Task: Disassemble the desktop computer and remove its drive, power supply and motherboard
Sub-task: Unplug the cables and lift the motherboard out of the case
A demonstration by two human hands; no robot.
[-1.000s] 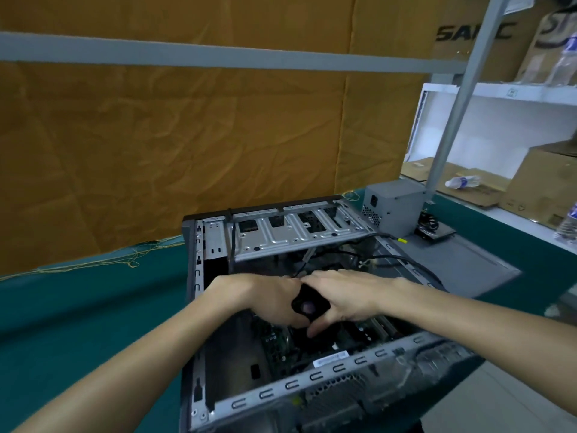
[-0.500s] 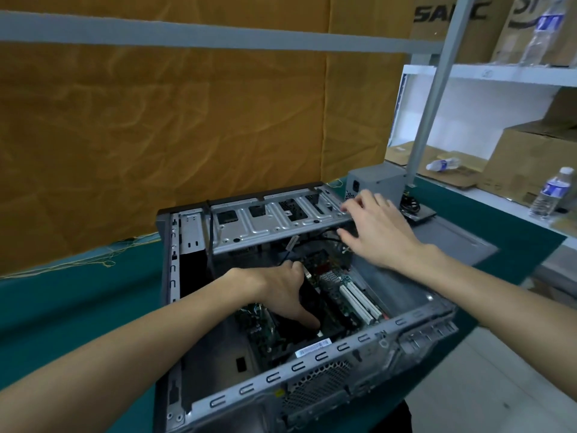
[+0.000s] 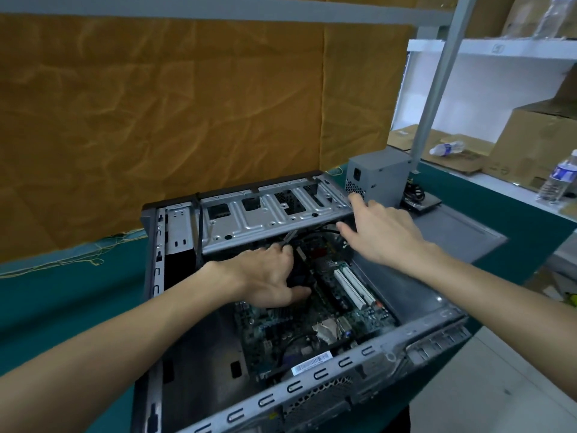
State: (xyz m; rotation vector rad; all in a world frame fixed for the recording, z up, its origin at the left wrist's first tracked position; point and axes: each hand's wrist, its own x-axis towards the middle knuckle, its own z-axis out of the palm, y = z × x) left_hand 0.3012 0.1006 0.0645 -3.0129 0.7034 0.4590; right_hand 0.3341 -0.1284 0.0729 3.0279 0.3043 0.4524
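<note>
The open desktop case [image 3: 312, 382] lies on its side on the green table. Its green motherboard [image 3: 324, 323] with white slots sits inside. My left hand [image 3: 265, 276] reaches in and grips a black part [image 3: 301, 275] mounted on the board, thumb on one side and fingers on the other. My right hand [image 3: 381, 232] is spread flat over the right end of the metal drive cage [image 3: 268, 217], one fingertip on its corner. The grey power supply [image 3: 377, 176] stands outside the case on the table behind it. A flat black drive [image 3: 421, 201] with cables lies beside it.
A grey side panel [image 3: 465, 239] lies on the table right of the case. An upright metal post [image 3: 437, 82] rises behind the power supply. White shelves at the right hold cardboard boxes [image 3: 537, 139] and water bottles [image 3: 559, 179]. Brown paper covers the back wall.
My right hand let go of the black part and moved up and right to the drive cage's end. My left hand stayed on the black part inside the case.
</note>
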